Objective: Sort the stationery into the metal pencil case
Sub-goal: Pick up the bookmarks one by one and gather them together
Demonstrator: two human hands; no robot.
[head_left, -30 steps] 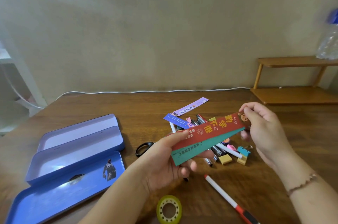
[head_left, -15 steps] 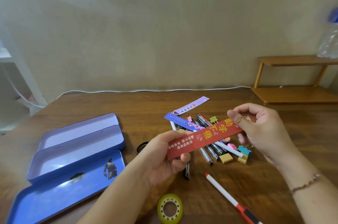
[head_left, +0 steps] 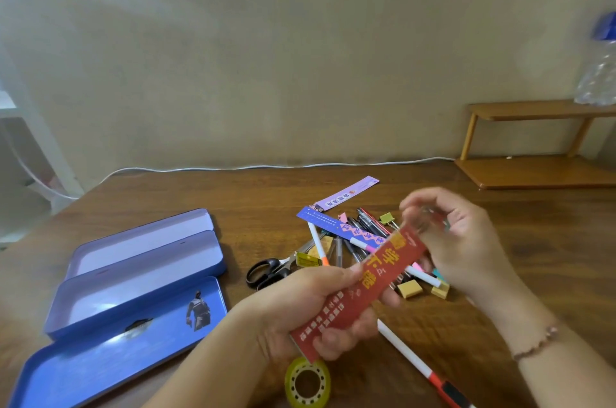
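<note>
My left hand [head_left: 300, 307] grips the lower half of a red bookmark [head_left: 366, 284] with yellow characters, held slanted above the table. My right hand [head_left: 466, 247] is blurred at the bookmark's upper end, fingers curled; whether it pinches the bookmark is unclear. The blue metal pencil case [head_left: 133, 291] lies open at the left, its printed lid [head_left: 116, 357] nearest me and a pale inner tray [head_left: 143, 241] behind. Under my hands lies a pile of pens [head_left: 366, 224], a blue bookmark [head_left: 320, 219], a lilac bookmark [head_left: 346, 192], scissors [head_left: 266, 271] and binder clips [head_left: 410, 289].
A yellow tape roll [head_left: 308, 382] and a white marker with a red and black end [head_left: 416, 361] lie at the near edge. A wooden shelf [head_left: 533, 171] with a plastic bottle [head_left: 600, 74] stands at the back right. A white cable [head_left: 266, 167] runs along the wall.
The green bookmark has slid behind the red one and no longer shows. My left hand has drawn the red bookmark nearer me and tilted it steeper; my right hand shifted left along it.
</note>
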